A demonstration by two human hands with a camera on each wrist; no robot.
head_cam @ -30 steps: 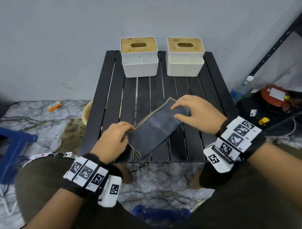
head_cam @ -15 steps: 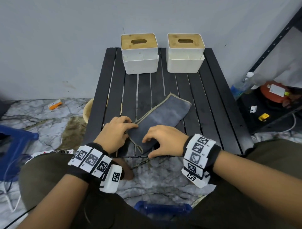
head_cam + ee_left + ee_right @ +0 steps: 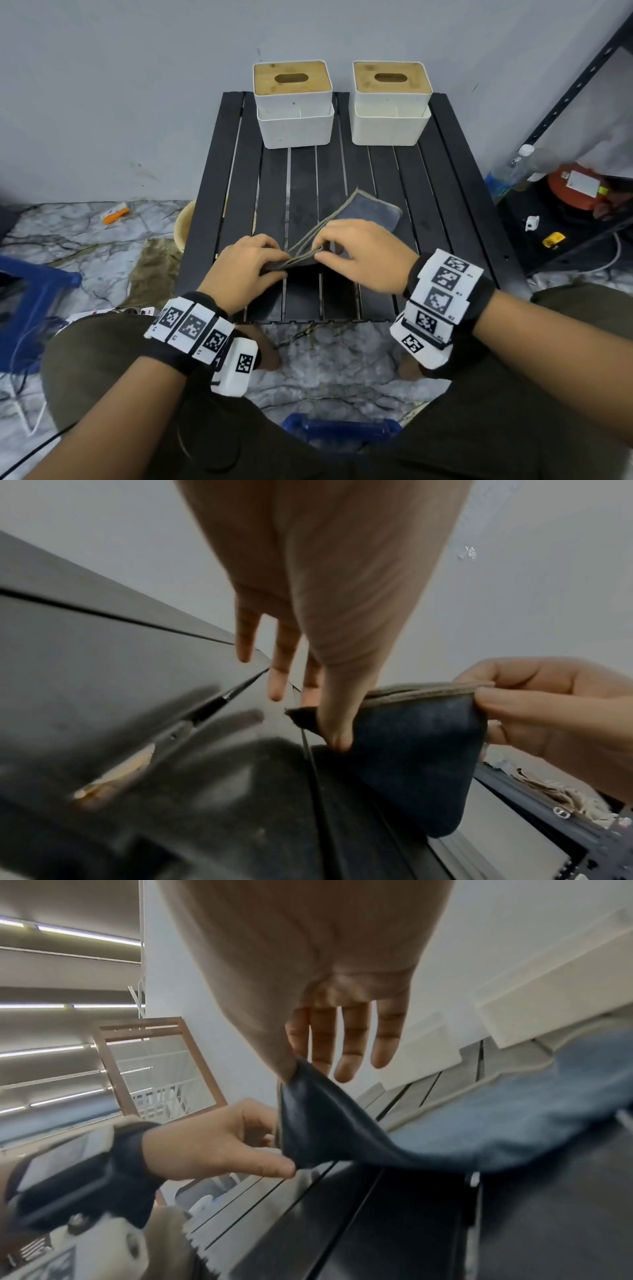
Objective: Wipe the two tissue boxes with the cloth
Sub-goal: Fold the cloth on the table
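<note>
Denim-blue cloth: folded, tan-edged; near end lifted between both hands, far end lying on the slats.
Left hand: thumb and forefinger pinch the cloth's near corner; other fingers loosely extended.
Right hand: thumb and forefinger pinch the folded edge; other fingers straight.
Table: black, slatted.
Left tissue box: white, wooden lid, at the far edge, well apart from the cloth.
Right tissue box: beside it, not touching.
</note>
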